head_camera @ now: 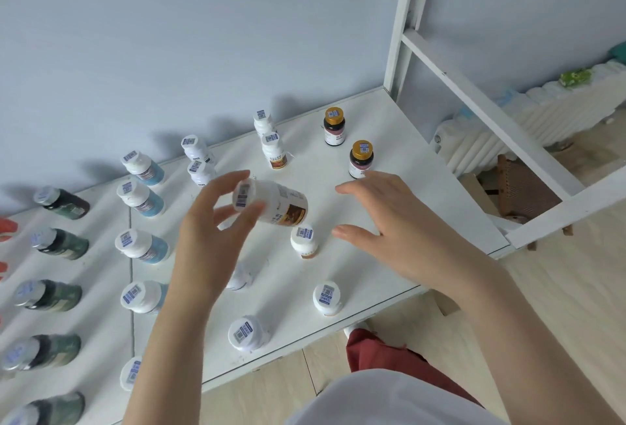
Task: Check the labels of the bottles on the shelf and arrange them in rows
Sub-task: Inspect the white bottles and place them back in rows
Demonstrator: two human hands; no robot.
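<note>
We hold the white bottle (pixel 277 204) tipped sideways above the shelf (pixel 423 194), our left hand (pixel 206 241) pinching its cap end, probably to bring the label round. Our right hand (pixel 389 221) hovers beside it, fingers spread, touching nothing. The cap's barcode sticker (pixel 242 196) shows, but the label print is too blurred to read.

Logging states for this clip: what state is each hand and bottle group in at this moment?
white bottle: in the air, tipped sideways, capped
left hand: grips the white bottle near its cap
right hand: open, holding nothing
gold-capped bottles: upright, capped
green-labelled bottles: upright, capped, lined up
</note>
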